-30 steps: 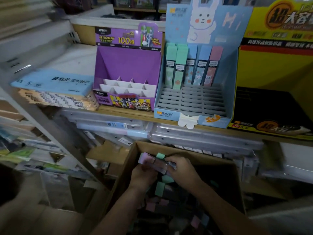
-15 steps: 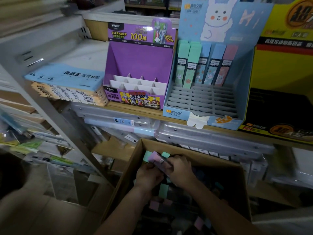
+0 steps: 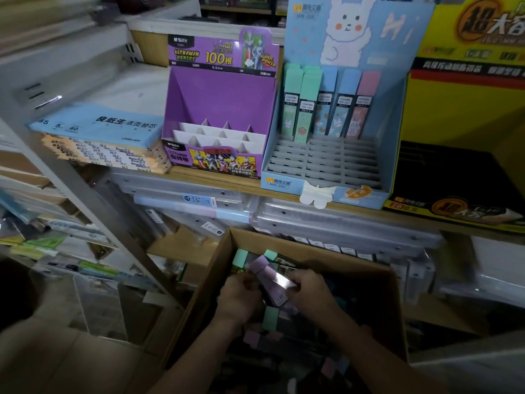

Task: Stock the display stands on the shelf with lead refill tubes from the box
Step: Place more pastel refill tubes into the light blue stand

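Grip first: the left hand (image 3: 238,297) and right hand (image 3: 309,291) both curl round a small bundle of lead tubes (image 3: 270,277), purple one uppermost, probably gathered so several go up at once. The bundle sits just above the loose ones in the cardboard box (image 3: 204,280). On the shelf (image 3: 227,182) above, the blue stand (image 3: 284,183) has only its back row filled; the purple stand (image 3: 218,103) beside it looks empty.

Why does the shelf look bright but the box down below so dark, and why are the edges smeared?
Head view: the purple stand and blue bunny stand are well lit and sharp; the box lies in shadow, dimming the left hand and right hand gripping the tube bundle, whose wrap shows a glare streak; side edges are blurred, and the wide lens skews the shelf.
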